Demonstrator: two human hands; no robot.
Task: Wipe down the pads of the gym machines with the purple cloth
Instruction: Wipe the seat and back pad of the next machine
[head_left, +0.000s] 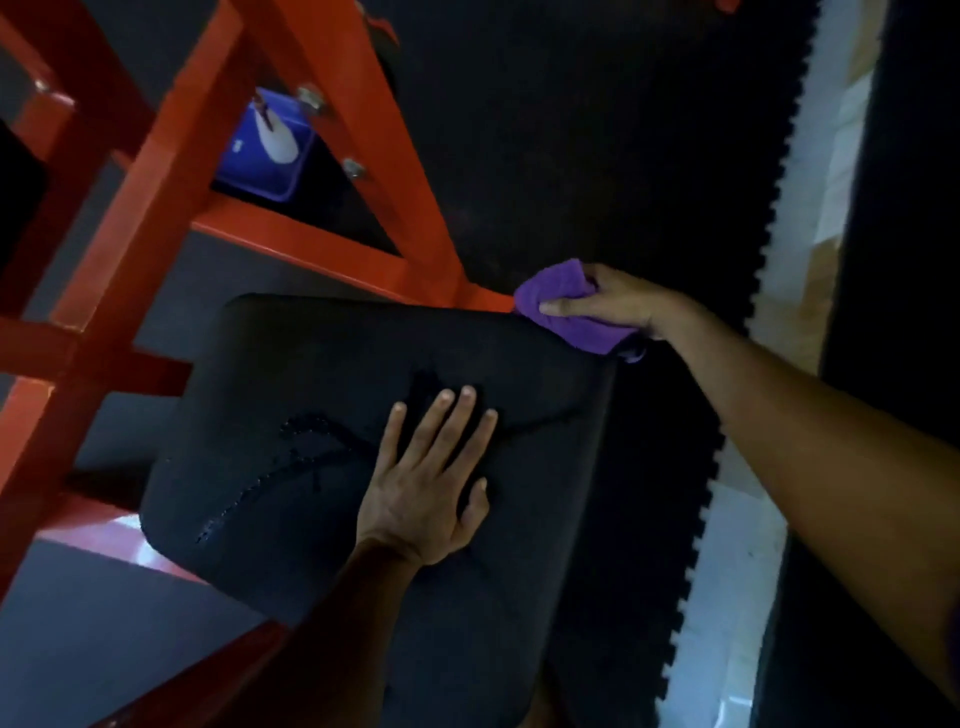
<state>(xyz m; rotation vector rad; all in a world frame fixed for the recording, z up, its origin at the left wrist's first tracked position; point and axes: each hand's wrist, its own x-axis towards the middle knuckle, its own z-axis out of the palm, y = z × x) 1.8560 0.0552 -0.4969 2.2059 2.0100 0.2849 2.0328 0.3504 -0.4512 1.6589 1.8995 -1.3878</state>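
A: Starting at the right hand: its fingers are curling round the bunched purple cloth, thumb lying on top, and it is pressing that cloth against the far right corner of the black padded rectangular seat pad.

B: And the left hand?

A: Its fingers are lying straight and slightly spread, palm flat on the pad's surface, a little right of the pad's middle. It is gripping nothing, just bearing down.

B: I am seeing stitched lines running across the pad's left half.

A: Yes, a stitched pattern; what it depicts I cannot tell. Beyond the pad's far edge the orange-red painted steel frame is angling away, and through its gap a blue plastic bucket is sitting on the dark rubber floor mat, whose toothed edge is running down the right.
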